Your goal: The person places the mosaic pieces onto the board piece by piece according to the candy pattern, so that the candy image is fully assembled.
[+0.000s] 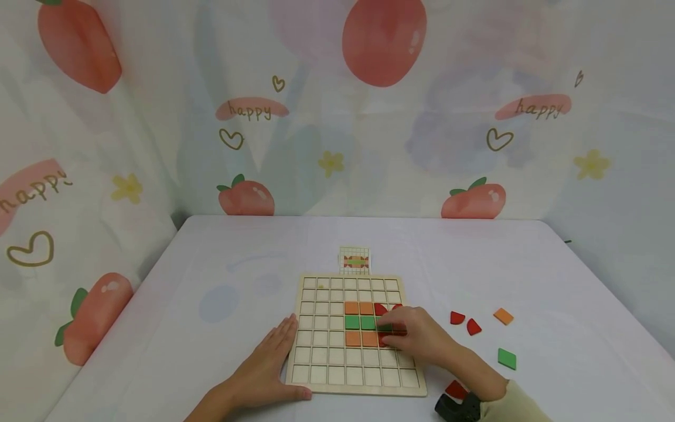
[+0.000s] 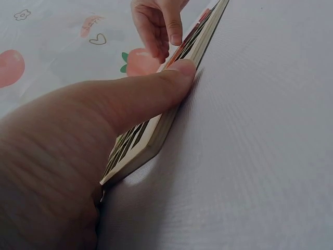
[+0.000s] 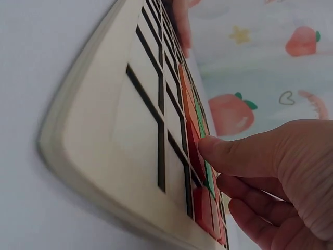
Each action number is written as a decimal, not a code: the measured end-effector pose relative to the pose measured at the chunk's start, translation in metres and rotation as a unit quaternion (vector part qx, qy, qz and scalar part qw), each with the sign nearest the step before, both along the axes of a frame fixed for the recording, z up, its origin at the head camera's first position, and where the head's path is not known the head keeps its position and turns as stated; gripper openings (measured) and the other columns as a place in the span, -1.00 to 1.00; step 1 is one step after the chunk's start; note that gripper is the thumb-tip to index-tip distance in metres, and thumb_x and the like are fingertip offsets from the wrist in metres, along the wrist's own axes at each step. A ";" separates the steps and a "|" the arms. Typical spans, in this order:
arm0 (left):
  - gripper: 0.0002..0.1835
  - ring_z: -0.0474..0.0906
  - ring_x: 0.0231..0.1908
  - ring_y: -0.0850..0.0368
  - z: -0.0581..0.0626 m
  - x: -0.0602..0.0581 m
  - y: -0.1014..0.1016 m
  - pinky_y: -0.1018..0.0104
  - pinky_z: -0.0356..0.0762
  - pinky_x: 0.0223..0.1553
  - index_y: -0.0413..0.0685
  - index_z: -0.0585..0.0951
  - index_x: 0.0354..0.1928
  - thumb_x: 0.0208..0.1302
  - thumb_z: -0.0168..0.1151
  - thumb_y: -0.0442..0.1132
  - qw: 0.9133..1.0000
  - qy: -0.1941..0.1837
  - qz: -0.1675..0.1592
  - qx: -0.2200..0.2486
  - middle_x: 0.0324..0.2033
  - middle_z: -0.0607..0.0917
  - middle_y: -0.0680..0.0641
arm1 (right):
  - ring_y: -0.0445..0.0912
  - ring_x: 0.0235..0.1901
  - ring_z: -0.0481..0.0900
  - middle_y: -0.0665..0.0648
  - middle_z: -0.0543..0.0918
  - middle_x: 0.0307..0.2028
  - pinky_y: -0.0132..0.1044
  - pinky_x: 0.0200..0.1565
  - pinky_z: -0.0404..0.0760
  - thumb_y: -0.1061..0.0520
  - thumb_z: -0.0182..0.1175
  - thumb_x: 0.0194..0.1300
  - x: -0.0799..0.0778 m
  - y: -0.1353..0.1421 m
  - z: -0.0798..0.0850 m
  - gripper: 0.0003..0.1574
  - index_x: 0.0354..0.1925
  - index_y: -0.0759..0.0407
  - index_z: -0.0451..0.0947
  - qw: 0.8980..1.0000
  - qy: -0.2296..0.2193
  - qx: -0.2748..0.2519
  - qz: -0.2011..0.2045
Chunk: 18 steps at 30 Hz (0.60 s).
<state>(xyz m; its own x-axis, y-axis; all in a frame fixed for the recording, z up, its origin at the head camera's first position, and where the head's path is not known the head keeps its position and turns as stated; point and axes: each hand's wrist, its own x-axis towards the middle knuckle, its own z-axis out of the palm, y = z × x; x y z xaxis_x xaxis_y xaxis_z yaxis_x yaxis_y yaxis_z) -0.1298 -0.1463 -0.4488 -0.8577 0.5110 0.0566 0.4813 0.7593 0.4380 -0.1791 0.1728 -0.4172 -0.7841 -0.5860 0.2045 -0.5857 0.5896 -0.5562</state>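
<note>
A wooden grid board (image 1: 311, 372) lies on the table with orange, green and red tiles set in it. Along its left side rests my left hand (image 1: 269, 363), fingers straight, the thumb over the near edge, as the left wrist view shows too. My right hand (image 1: 422, 337) is over the right part of the tile rows. Its thumb touches a red tile (image 3: 194, 148) beside the green row (image 3: 209, 177), while the fingers bend below, set apart from the thumb. Another red tile (image 3: 204, 208) lies in the grid nearby. The hand hides part of these rows.
Behind the board stands a small pattern card (image 1: 355, 261). To the right lie loose red pieces (image 1: 473, 326), an orange square (image 1: 503, 316) and a green square (image 1: 507, 358). Another red piece (image 1: 456, 389) is near the black wrist device (image 1: 457, 408). Printed cloth hangs behind.
</note>
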 end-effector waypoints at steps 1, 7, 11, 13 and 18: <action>0.29 -0.20 0.37 0.01 0.000 0.000 0.000 0.05 -0.10 0.31 -0.25 -0.10 0.41 -0.14 0.07 0.54 1.000 0.000 0.000 0.001 0.41 -0.10 -0.13 | -0.13 -0.18 0.56 -0.02 0.65 -0.24 -0.22 -0.14 0.57 0.22 0.35 0.05 0.001 0.003 0.001 -0.70 -0.16 0.18 0.64 1.000 0.000 0.005 -0.010; 0.29 -0.20 0.37 0.01 -0.001 0.000 0.000 0.04 -0.09 0.30 -0.24 -0.11 0.41 -0.14 0.07 0.54 1.000 0.000 0.002 0.002 0.41 -0.10 -0.13 | -0.10 -0.15 0.56 -0.08 0.66 -0.25 -0.12 -0.11 0.56 0.18 0.36 0.05 0.002 0.024 0.006 -0.70 -0.17 0.13 0.65 0.998 -0.004 0.005 -0.066; 0.29 -0.20 0.37 0.01 -0.001 0.000 0.000 0.04 -0.09 0.30 -0.24 -0.11 0.41 -0.15 0.07 0.54 1.000 0.001 0.004 -0.002 0.41 -0.09 -0.13 | -0.07 -0.15 0.56 -0.05 0.65 -0.23 -0.08 -0.12 0.55 0.19 0.36 0.04 0.002 0.037 0.007 -0.68 -0.16 0.13 0.64 0.996 -0.004 0.014 -0.091; 0.29 -0.20 0.37 0.01 -0.001 0.000 0.000 0.05 -0.10 0.30 -0.25 -0.10 0.41 -0.15 0.08 0.54 1.000 -0.001 0.005 0.001 0.41 -0.09 -0.13 | -0.07 -0.16 0.56 -0.04 0.65 -0.23 -0.08 -0.13 0.56 0.21 0.37 0.03 0.003 0.043 0.007 -0.67 -0.16 0.14 0.64 0.994 -0.003 0.021 -0.109; 0.29 -0.21 0.37 0.00 0.001 0.000 0.001 0.04 -0.11 0.31 -0.26 -0.09 0.41 -0.15 0.10 0.53 1.000 -0.019 0.007 0.010 0.40 -0.09 -0.14 | -0.07 -0.18 0.56 -0.02 0.65 -0.23 -0.12 -0.16 0.58 0.25 0.37 0.00 0.003 0.057 0.006 -0.66 -0.16 0.16 0.64 0.989 -0.005 0.031 -0.141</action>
<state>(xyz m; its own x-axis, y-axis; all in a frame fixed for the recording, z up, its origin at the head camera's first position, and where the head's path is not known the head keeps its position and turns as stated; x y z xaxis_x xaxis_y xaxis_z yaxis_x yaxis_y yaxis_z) -0.1296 -0.1453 -0.4478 -0.8669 0.4974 0.0343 0.4531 0.7573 0.4703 -0.1757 0.2302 -0.4112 -0.9202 -0.3542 0.1667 -0.3873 0.7621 -0.5187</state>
